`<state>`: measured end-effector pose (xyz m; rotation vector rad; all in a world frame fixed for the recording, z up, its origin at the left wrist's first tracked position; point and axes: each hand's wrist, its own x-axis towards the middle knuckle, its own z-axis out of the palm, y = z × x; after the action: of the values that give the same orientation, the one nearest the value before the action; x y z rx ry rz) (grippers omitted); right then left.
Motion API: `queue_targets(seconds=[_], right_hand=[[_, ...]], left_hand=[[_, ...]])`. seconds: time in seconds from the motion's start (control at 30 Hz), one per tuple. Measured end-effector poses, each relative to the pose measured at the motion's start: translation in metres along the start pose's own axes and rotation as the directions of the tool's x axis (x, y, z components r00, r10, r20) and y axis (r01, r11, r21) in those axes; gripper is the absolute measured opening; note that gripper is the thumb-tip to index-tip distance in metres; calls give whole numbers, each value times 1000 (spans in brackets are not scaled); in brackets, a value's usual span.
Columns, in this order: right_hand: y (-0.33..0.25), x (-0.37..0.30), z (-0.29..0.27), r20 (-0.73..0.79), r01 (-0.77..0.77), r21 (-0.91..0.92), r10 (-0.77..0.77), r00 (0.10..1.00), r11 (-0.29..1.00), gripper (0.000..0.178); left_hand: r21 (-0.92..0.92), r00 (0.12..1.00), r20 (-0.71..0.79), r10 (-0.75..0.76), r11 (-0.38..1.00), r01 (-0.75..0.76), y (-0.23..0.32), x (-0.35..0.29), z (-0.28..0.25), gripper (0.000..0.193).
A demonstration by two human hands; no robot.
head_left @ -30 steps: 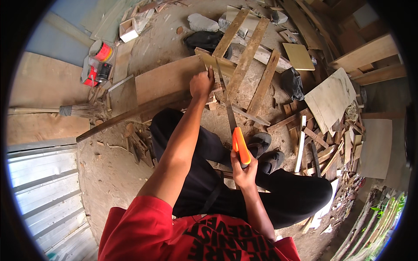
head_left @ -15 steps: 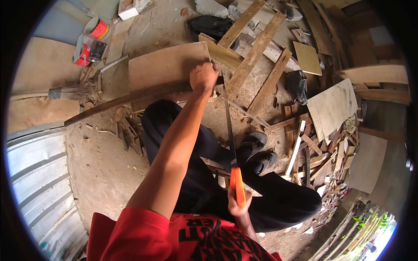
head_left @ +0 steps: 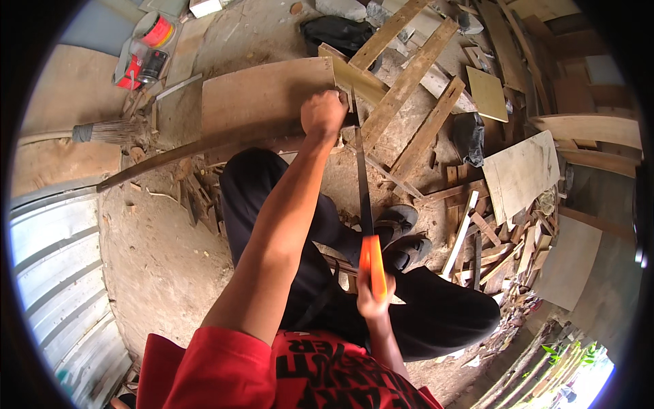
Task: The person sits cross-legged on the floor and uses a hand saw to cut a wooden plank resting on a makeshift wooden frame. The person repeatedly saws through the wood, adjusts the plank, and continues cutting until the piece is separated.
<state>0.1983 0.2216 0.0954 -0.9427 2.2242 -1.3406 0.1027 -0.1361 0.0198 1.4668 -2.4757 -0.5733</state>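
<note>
At right end of dark timber strip (head_left: 163,163), left hand (head_left: 324,116) curled in fist over wood (underside of fingers hidden from me). Just beyond, handsaw (head_left: 363,177) runs crosswise, tooth contact unclear. Right hand (head_left: 375,300) wrapped round its orange handle (head_left: 372,262). Saw probably light, blade springy: hold by handle. Strip likely stiff, manageable; grip near end. Blade narrow, dark, tapering; strip long, brown.

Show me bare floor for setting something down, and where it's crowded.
Bare floor lies between the metal panel and the left arm; another patch lies beyond the plywood board, left of the black bag. Crowded: the scrap wood pile at right and around the planks.
</note>
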Motion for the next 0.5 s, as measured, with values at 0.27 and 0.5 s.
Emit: queue_targets(seconds=[0.27, 0.5], right_hand=[[14, 49, 17, -22, -185, 305, 201, 979, 934, 11], [18, 28, 26, -49, 47, 58, -44, 998, 997, 16]], left_hand=[[45, 994, -20, 109, 993, -108, -12, 3, 5, 30], [39, 1000, 1, 22, 999, -22, -3, 0, 1, 32]])
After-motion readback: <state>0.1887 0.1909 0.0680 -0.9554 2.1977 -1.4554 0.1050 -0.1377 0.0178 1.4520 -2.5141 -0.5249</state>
